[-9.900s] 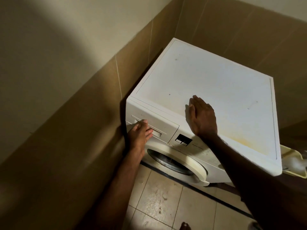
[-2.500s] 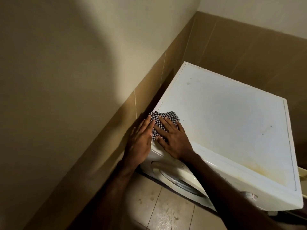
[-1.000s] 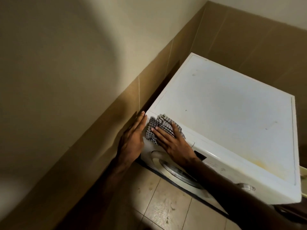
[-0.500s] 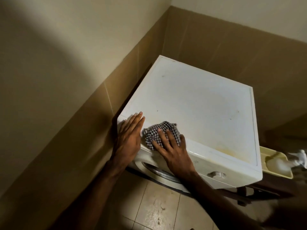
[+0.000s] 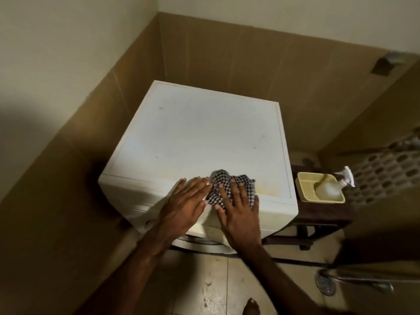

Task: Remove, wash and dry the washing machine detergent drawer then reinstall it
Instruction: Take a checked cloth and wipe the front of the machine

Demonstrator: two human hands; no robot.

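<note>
Detergent drawer not identifiable in my view, checkered cloth [image 5: 229,189] shifted right along washing machine [image 5: 200,137] front edge, my right hand [image 5: 238,214] fingers spread flat pressing it, left hand [image 5: 184,205] flat alongside, empty, beige tray [image 5: 305,189] on dark side counter [image 5: 322,214], tan wall tiles, tiled floor.

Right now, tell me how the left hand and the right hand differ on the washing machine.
The left hand lies flat and bare on the white washing machine at its front edge; the right hand presses the crumpled black-and-white checked cloth. The left hand is nearer the machine's middle, the right hand nearer the yellow-stained corner. Both are palm down with fingers spread, side by side.
</note>
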